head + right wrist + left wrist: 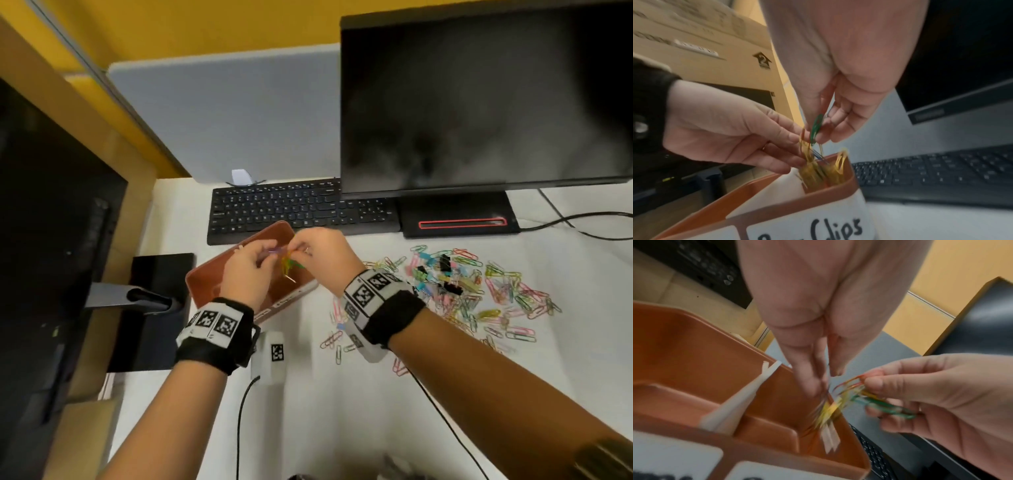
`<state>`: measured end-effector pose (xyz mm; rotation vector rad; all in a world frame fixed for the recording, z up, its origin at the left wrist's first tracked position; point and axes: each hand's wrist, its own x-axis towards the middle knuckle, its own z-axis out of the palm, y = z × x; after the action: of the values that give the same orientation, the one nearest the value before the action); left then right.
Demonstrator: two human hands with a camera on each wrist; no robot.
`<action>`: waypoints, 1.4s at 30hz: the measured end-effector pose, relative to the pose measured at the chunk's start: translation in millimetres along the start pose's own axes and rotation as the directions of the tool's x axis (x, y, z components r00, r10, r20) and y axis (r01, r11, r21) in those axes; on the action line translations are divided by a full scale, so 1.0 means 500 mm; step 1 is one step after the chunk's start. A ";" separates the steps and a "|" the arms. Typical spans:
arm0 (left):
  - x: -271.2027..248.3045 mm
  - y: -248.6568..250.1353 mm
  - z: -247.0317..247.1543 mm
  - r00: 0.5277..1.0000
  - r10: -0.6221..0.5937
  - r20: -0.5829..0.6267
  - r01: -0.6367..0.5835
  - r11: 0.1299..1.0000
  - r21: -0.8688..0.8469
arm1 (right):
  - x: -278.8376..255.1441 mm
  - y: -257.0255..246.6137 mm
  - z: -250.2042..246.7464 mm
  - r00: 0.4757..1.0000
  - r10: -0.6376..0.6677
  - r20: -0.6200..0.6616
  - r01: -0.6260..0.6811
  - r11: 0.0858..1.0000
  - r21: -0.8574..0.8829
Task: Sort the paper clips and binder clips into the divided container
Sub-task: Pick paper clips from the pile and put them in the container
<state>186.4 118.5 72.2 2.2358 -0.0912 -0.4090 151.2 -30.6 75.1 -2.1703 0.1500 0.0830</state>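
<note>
White desk [342, 411]: brown divided container [212, 274], hands' paper clips [289, 265] above

A black keyboard [301, 210] lies on the white desk [342, 404]; a big dark monitor [479, 102] stands beside it. A grey divider [233, 116] stands behind.

smooth matt plastic container [219, 274], glossy monitor [479, 102]
</note>
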 end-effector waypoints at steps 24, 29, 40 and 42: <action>-0.094 -0.099 0.292 0.975 0.039 0.221 -0.099 0.959 0.265 | -0.037 0.281 -0.112 0.892 0.349 0.287 -0.176 0.853 -0.492; -0.091 -0.106 0.300 0.977 0.066 0.201 -0.102 0.979 0.176 | -0.069 0.294 -0.112 0.915 0.254 0.313 -0.115 0.909 -0.401; -0.083 -0.129 0.263 0.957 0.151 0.248 -0.182 0.978 0.106 | -0.113 0.323 -0.113 0.907 0.376 0.188 -0.318 0.906 -0.279; -0.085 -0.124 0.265 0.967 0.117 0.225 -0.157 0.973 0.168 | -0.119 0.326 -0.116 0.916 0.360 0.175 -0.305 0.911 -0.276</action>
<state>99.0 69.4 -42.7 2.3422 -0.4113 -0.5852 69.8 -165.4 -18.1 -2.3399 0.4014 0.5681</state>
